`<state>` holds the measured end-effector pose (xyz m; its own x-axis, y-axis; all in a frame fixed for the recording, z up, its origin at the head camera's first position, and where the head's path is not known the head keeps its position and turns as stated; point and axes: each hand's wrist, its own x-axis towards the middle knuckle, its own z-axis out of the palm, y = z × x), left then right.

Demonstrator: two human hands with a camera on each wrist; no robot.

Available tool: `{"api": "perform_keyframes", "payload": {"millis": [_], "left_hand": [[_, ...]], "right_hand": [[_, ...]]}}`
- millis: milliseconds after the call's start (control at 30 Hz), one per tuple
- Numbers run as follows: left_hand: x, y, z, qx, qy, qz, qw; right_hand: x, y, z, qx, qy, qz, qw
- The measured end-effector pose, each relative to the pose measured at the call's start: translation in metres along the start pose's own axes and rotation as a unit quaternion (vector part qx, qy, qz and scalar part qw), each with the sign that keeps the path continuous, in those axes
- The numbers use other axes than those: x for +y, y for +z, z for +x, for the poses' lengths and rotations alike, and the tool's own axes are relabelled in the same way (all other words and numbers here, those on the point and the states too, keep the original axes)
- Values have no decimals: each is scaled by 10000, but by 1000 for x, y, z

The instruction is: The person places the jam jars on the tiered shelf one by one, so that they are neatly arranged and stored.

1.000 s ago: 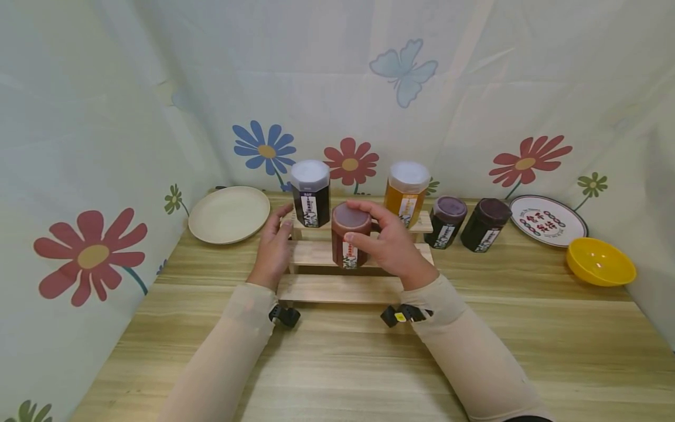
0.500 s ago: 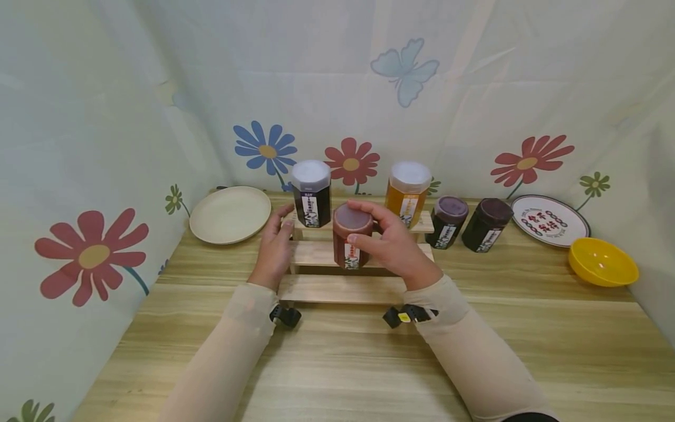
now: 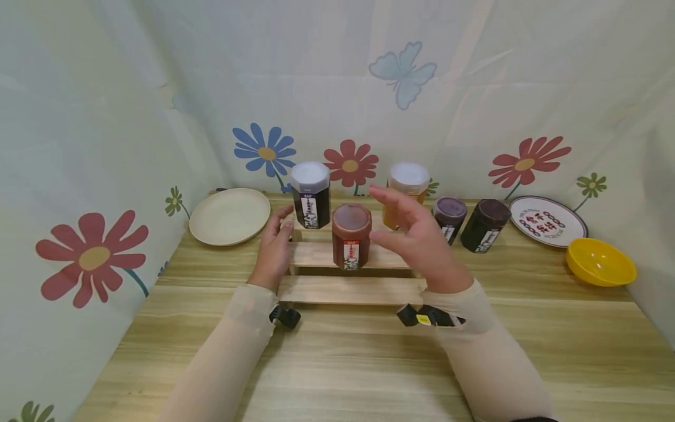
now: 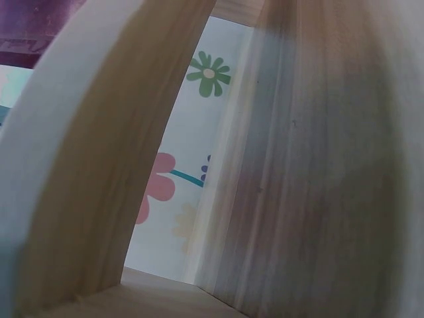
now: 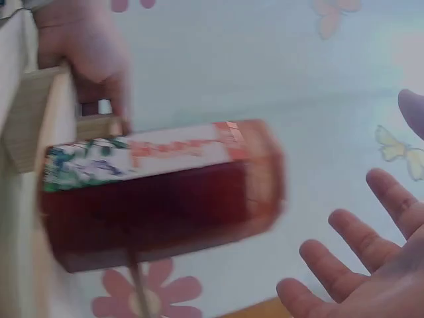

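I have the right hand (image 3: pixel 422 243), fingers spread, beside the red jar (image 3: pixel 351 237), which stands on the middle shelf (image 3: pixel 311 254) of the wooden rack (image 3: pixel 350 290) my left hand (image 3: pixel 273 252) grips.

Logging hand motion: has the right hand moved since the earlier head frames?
Yes. Against the wooden rack, the right hand has shifted rightward, now clear of the red jar.

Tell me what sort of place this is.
Perhaps a staged recording booth: printed sheeting walls in a table at the back and sides, and black wrist devices suggest recording.
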<state>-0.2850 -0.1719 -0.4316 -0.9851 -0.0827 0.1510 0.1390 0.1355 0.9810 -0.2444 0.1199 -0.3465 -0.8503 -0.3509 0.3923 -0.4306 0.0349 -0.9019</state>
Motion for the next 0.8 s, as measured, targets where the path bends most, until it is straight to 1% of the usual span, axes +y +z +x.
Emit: {"api": "perform_keyframes", "payload": {"millis": [100,200,267,333,433,533,600,700,800], "left_hand": [[10,1,-6,-27,11,-27,10000],[14,2,-9,-21,35,-76,10000],[13,2,-8,1,40,-93,9999],[11,1,-6,18,25,-93,10000],[2,1,0,37,16,-95,9999],[-11,0,6,55,34,-100,9999],[-17,0,9,83,75,-81,9999],[-21,0,9,112,143,-48,9998],[-23,0,9,113,184,-27,9998]], "right_hand": [[-9,-13,-5,182,-353,234,9989],[-17,-28,-9,496,-647,427,9958],[-19,-38,-11,822,-715,384,9933],[-21,-49,-12,1197,-669,278,9902],[-19,-66,-11,1738,-482,-19,9836],[-14,-82,-10,2079,-149,-368,9773],[-9,-91,-8,2185,154,-654,9735],[1,-101,-6,2240,594,-1038,9672],[14,-106,-2,2275,869,-1178,9627]]}}
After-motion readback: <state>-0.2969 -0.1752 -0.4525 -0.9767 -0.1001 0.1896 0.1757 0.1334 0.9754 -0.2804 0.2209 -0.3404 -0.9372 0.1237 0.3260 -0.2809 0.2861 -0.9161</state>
